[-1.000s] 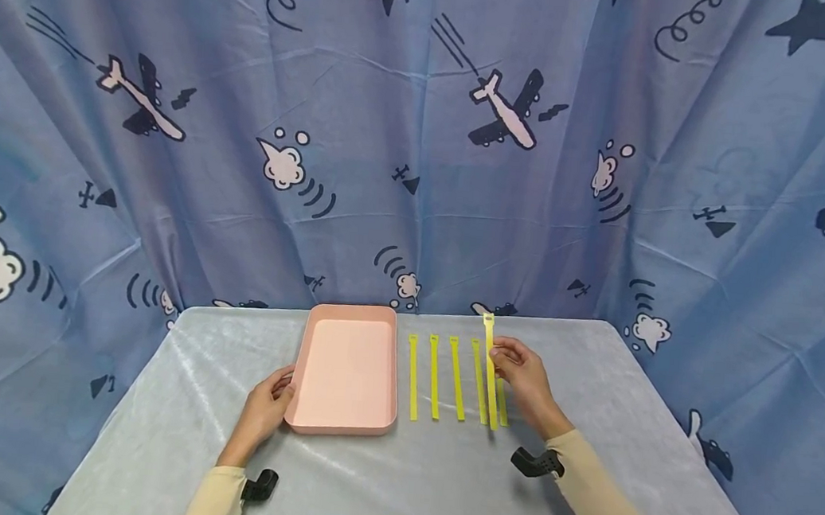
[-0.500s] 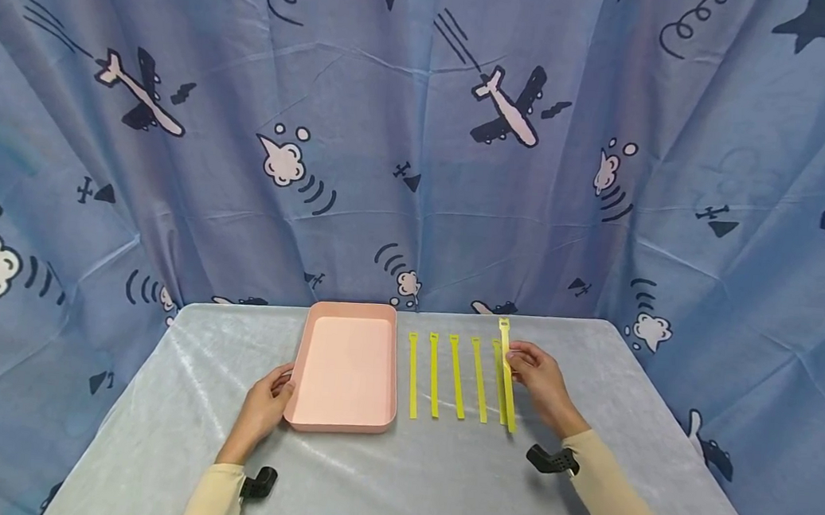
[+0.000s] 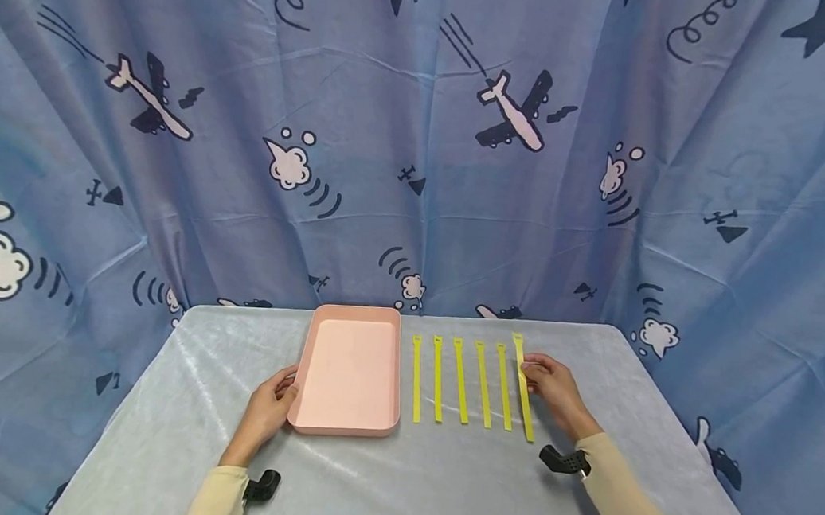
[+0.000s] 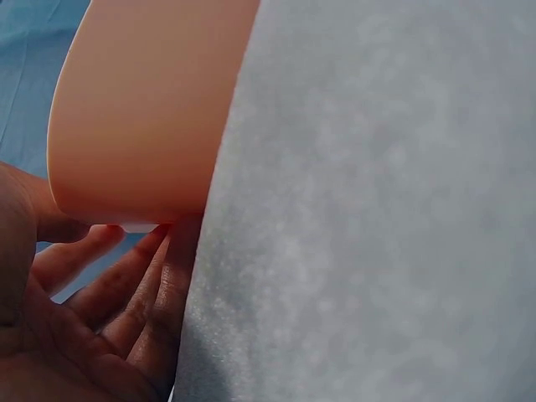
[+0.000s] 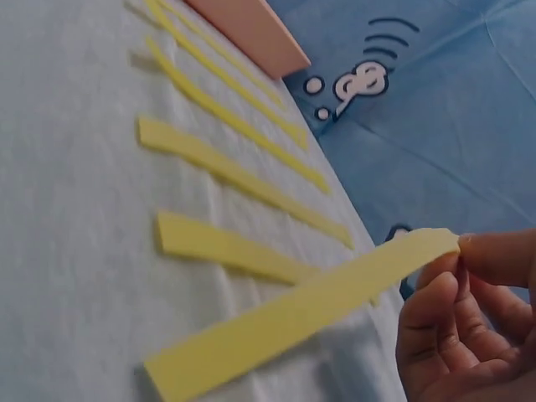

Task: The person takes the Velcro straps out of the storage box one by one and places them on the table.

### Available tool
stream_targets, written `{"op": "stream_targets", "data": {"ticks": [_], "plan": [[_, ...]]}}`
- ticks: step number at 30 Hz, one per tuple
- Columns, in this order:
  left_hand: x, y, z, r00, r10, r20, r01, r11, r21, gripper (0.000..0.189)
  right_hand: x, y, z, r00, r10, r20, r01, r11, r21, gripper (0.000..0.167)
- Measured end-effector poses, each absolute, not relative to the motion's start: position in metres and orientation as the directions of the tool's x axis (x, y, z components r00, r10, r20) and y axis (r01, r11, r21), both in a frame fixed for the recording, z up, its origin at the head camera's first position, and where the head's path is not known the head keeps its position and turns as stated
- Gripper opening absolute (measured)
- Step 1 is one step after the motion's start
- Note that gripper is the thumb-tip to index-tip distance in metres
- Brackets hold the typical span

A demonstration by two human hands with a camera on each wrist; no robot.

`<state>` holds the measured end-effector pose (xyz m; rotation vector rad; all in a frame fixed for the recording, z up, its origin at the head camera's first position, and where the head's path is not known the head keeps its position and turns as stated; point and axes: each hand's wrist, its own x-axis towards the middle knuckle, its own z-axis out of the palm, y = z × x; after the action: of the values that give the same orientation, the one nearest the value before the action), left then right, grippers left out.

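Observation:
My right hand [image 3: 556, 389] pinches a flat yellow cable tie [image 3: 525, 405] with a slotted head, between thumb and fingers near its far end. In the right wrist view, the near end of this tie [image 5: 243, 339] hangs just over the tabletop, overlapping a neighbouring tie [image 5: 226, 247]. Several matching ties [image 3: 462, 385] lie in a row to its left, roughly parallel. My left hand [image 3: 265, 411] rests against the left side of a shallow pink tray [image 3: 352, 377]. In the left wrist view, its fingers [image 4: 126, 293] are loosely extended at the tray's wall [image 4: 151, 117].
A pale grey cloth covers the table [image 3: 403, 488]. Behind it hangs a blue curtain [image 3: 364, 126] printed with planes and clouds. A black wrist camera [image 3: 565, 461] sits on the right sleeve, another camera [image 3: 263, 486] on the left.
My right hand has carried the cable tie rightward past the others and lowered it to the right end of the row. My left hand stays at the tray.

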<state>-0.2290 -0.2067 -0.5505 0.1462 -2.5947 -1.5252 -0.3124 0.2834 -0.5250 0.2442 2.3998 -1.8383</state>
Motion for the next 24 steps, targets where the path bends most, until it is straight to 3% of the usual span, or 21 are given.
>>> {"op": "stream_targets", "data": {"ticks": [11, 24], "plan": [[-0.229, -0.206, -0.552, -0.987, -0.149, 0.059, -0.019, 0.477, 0.879, 0.041, -0.319, 0.296, -0.538, -0.983, 0.104, -0.15, 0.179, 0.377, -0.909, 0.035], [-0.23, -0.207, -0.554, -0.987, -0.15, 0.065, -0.016, 0.484, 0.875, 0.041, -0.327, 0.299, -0.551, -0.975, 0.164, -0.152, 0.209, 0.42, -0.883, 0.035]]}}
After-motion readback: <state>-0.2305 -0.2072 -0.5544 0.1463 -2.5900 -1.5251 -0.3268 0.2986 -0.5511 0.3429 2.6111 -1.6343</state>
